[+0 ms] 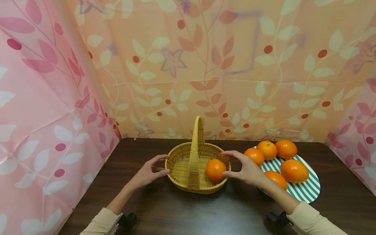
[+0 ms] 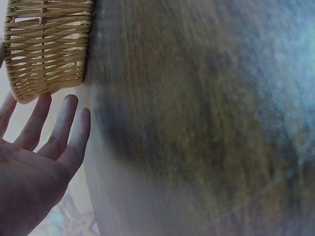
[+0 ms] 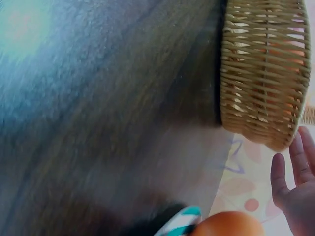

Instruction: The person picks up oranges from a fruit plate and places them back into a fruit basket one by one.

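Altogether one basket point(image 1: 206, 190), six oranges point(image 1: 215, 170)

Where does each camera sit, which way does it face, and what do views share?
Head: on the head, facing forward and down at the basket and table; left hand, right hand and forearms show.
Left wrist: on that wrist, facing the basket's left end and the table; left hand partly shows.
Right wrist: on that wrist, facing the basket's right end and the table; right hand partly shows.
Shared: head and right wrist both show the striped plate; all three show the basket.
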A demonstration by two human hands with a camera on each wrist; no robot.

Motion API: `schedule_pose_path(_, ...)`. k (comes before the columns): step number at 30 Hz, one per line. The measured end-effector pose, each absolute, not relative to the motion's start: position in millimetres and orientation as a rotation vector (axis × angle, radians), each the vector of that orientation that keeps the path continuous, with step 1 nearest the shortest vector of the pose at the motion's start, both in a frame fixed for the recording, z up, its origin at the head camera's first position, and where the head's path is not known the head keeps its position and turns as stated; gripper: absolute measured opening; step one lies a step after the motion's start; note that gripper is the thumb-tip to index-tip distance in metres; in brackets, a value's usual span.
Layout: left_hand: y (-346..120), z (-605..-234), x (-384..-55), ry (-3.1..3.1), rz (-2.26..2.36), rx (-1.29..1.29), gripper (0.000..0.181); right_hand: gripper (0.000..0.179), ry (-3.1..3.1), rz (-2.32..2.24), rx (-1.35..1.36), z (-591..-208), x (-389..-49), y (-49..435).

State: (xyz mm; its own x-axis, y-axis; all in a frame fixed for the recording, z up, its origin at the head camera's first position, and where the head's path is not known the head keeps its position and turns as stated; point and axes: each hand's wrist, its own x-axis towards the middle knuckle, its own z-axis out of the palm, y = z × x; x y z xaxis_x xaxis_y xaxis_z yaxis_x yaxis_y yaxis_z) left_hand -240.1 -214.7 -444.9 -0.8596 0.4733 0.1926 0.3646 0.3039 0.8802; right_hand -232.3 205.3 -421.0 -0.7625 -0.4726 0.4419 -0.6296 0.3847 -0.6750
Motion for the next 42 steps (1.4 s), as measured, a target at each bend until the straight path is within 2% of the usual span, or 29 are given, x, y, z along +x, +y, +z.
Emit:
schedule_pose_path(6,-213.4,-444.5,-240.5,2.457,1.596,0.801,0.057,0.034,-2.389,1.348,0.969,-412.5,-230.0,222.8)
schedule_pose_path(11,-214.0,-444.3,-240.6,2.453,1.600,0.786,0.057,0.026,-2.425,1.373,0.907,-398.9,-224.2,244.1)
schedule_pose_path(29,-213.7,-443.4,-239.9,2.444,1.610,0.756,0.056,0.028,-2.482,1.194,0.758,-380.7,-209.9,313.4)
schedule_pose_path(42,-214.0,-443.8,-239.7,2.447,1.599,0.748,0.057,0.026,-2.492,1.177,0.602,-381.7,-201.7,352.2)
